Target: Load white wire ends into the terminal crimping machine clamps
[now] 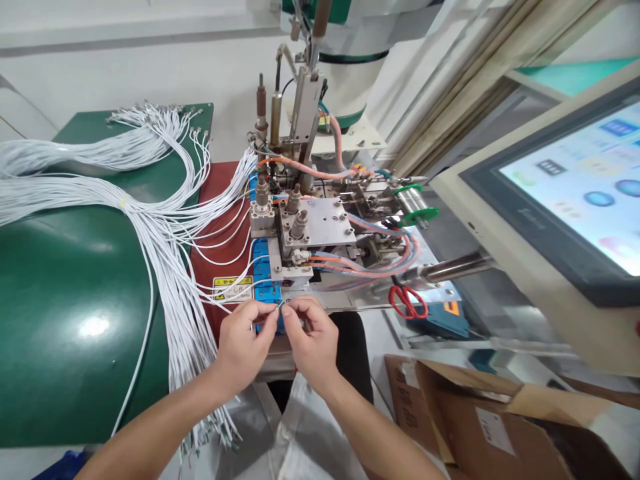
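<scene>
My left hand [249, 339] is closed in a pinch on the end of a white cable, most of which the fingers hide. A thin, greenish wire end [281, 304] shows between the two sets of fingertips. My right hand [311, 339] pinches at this wire end, thumb against forefinger. Both hands are held just in front of the blue cable holders [262, 260] along the machine's left edge. White cables [220, 213] run from these holders to a large bundle [175, 293] on the left.
The bundle lies over a green table mat [90, 280]. Beyond my hands stands a metal machine [320, 220] with hoses and a solder-like wire spool [413, 205]. Red-handled scissors [407, 302] are at its front right. A touchscreen [575, 180] juts in above cardboard boxes [465, 420].
</scene>
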Tool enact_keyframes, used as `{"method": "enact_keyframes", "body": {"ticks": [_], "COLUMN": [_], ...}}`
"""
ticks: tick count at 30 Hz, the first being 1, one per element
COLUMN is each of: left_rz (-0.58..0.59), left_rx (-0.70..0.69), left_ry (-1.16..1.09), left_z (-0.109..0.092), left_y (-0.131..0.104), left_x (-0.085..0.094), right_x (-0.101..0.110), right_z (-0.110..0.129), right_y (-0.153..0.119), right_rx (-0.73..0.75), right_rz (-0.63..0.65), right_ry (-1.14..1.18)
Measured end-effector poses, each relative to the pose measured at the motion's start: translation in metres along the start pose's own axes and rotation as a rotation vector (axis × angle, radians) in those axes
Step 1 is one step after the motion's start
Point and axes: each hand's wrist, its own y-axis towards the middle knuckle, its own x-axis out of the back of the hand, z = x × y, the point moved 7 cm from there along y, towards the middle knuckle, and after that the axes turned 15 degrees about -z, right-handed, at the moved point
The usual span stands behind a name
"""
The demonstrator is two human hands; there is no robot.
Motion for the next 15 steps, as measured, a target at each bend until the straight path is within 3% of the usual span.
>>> {"method": "enact_keyframes", "body": {"ticks": [7, 11, 15], "left_rz": [-0.011, 0.014, 0.069], "left_rx": [-0.029, -0.092, -0.247], "left_ry": [0.011, 0.004, 0.007], "left_z": [-0.002, -0.008, -0.016], "left_y": [-0.001, 0.001, -0.002], "left_x": [0.001, 0.001, 0.001], "right_x": [-0.004, -0.004, -0.005], "right_z": [0.013, 0.019, 0.026], "right_y": [0.004, 0.012, 0.018], "right_rx": [0.162, 0.167, 0.205], "right_rz": [0.046, 0.169, 0.365], "right_ry": [-0.002, -0.089, -0.212]}}
